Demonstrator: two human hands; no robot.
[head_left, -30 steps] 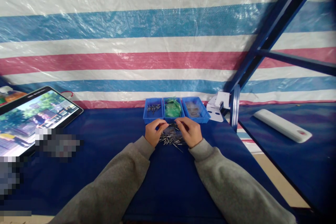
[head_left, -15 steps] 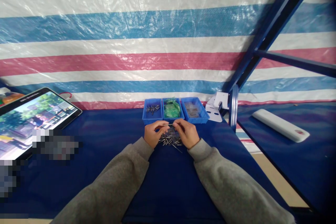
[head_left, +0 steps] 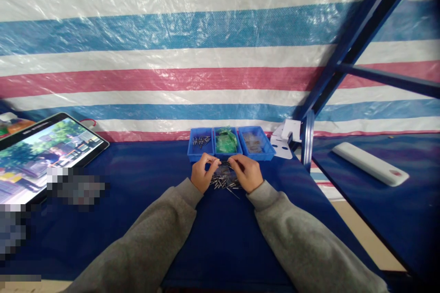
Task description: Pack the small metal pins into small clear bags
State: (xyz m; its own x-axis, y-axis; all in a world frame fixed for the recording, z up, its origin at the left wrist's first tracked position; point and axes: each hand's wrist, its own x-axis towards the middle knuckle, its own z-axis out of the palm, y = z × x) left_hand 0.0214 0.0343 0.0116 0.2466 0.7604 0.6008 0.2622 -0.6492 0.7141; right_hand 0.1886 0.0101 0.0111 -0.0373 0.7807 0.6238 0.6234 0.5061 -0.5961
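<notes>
My left hand (head_left: 203,171) and my right hand (head_left: 246,171) hover close together over a pile of small metal pins (head_left: 224,181) on the blue table cloth. Both hands have their fingers pinched; a thin pin seems to sit between the fingertips, though it is too small to be sure. Just behind the hands stand three small blue trays: the left tray (head_left: 200,143) holds several metal pins, the middle tray (head_left: 225,142) holds green parts, the right tray (head_left: 256,144) holds clear bags.
A tablet (head_left: 41,155) showing a video lies at the left. A white bracket (head_left: 284,139) sits beside a blue shelf post (head_left: 307,139). A white oblong device (head_left: 369,163) lies on the right table. A striped tarp hangs behind.
Both hands have stayed over the pin pile. The fingertips met on a pin half a second ago and have now parted slightly.
</notes>
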